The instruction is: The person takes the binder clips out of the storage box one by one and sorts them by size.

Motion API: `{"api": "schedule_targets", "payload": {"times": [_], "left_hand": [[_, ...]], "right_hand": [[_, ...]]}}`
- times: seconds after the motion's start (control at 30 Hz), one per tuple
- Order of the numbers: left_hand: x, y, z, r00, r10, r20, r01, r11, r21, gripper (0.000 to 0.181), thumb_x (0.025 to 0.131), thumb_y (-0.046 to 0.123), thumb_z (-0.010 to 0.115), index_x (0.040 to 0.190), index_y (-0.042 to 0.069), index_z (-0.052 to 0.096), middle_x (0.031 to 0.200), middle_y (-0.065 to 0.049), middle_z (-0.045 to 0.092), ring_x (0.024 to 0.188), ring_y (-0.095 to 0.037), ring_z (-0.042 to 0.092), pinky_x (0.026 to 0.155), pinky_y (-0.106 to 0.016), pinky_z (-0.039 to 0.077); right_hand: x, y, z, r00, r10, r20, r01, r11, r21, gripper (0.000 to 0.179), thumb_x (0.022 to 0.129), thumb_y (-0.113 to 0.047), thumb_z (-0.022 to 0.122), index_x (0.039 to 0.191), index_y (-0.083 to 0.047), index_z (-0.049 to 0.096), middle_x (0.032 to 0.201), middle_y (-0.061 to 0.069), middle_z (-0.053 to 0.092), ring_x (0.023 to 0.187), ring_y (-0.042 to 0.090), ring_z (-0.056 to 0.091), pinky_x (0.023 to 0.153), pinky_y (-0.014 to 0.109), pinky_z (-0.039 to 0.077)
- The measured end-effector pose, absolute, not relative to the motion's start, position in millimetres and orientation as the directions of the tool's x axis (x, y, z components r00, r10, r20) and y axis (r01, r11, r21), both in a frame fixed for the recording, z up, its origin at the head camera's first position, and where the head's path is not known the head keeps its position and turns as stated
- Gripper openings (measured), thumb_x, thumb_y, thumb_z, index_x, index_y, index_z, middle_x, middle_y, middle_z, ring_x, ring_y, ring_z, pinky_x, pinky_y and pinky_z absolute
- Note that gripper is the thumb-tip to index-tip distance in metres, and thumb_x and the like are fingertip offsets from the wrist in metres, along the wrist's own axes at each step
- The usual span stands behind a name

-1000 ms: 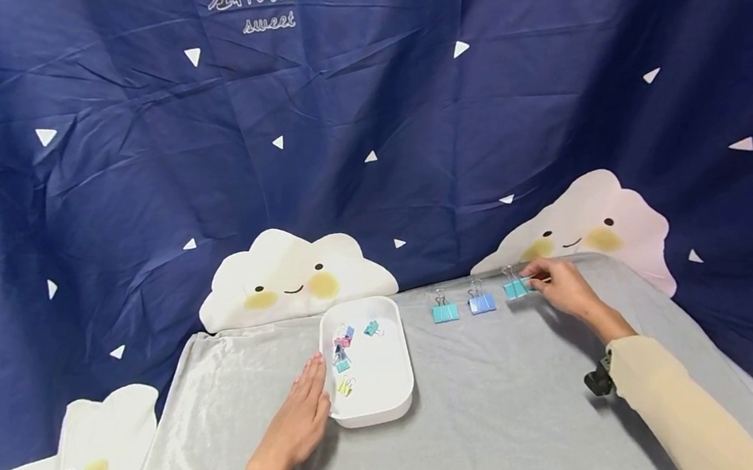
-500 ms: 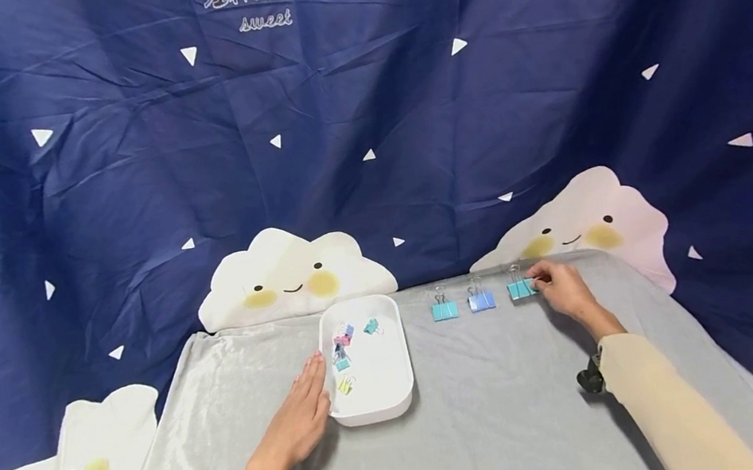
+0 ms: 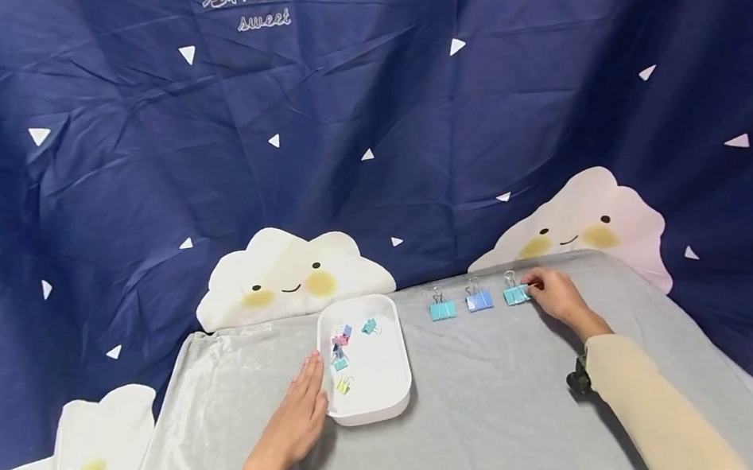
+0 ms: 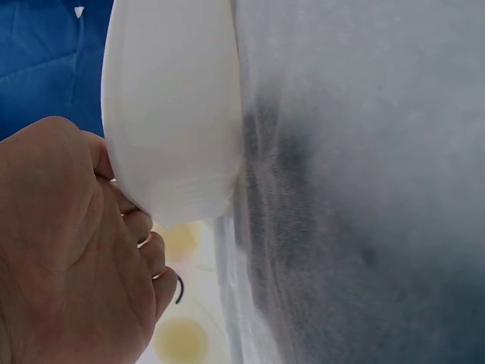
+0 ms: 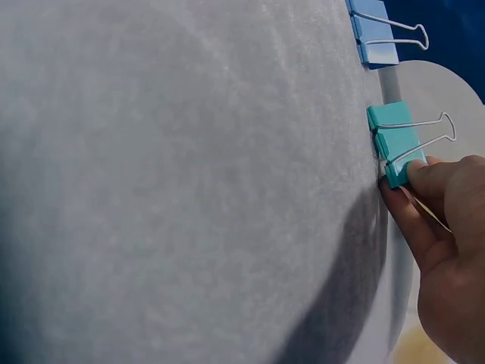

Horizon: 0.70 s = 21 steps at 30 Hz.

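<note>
Only head view shows clips [image 3: 369, 326] inside the tray [image 3: 383, 374].

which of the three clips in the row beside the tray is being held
The right-end teal clip: the right hand pinches it, while neither hand touches the middle blue clip or the left-end teal clip.

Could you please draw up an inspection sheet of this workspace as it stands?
Surface: grey cloth, lightly creased.
Job's things: white tray holding small coloured clips; to its right, a row of larger clips: left teal clip, blue clip, right teal clip.
Clutter: nothing seen.
Hands: left hand against the tray's left wall; right hand pinching the right teal clip by its side.
Cables: nothing seen.
Surroundings: dark blue curtain behind, printed with white triangles, smiling clouds and lettering.
</note>
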State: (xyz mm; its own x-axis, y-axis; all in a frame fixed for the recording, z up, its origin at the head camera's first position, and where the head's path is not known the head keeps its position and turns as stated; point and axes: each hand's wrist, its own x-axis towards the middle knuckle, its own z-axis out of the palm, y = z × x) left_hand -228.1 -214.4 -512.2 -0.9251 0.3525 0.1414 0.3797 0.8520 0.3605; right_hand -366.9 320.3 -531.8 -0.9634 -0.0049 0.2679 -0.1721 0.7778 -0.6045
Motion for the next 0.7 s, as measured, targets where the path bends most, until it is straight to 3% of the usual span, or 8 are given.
{"api": "schedule_targets", "payload": {"times": [0.7], "left_hand": [[-230.0,-215.7,-512.5,-0.931,0.349,0.104,0.362,0.861,0.356,0.059,0.115,0.021,0.038,0.168,-0.002,0.022,0.178,-0.017,0.019,0.165,-0.037,0.023,0.134,-0.056,0.025]], "right_hand": [[-373.6,315.8,-538.0,-0.978,0.031,0.205,-0.092,0.820,-0.565,0.019,0.104,-0.005,0.064,0.119,0.005,0.069,0.116,0.028,0.072,0.106,0.044,0.068,0.090,0.058,0.057]]}}
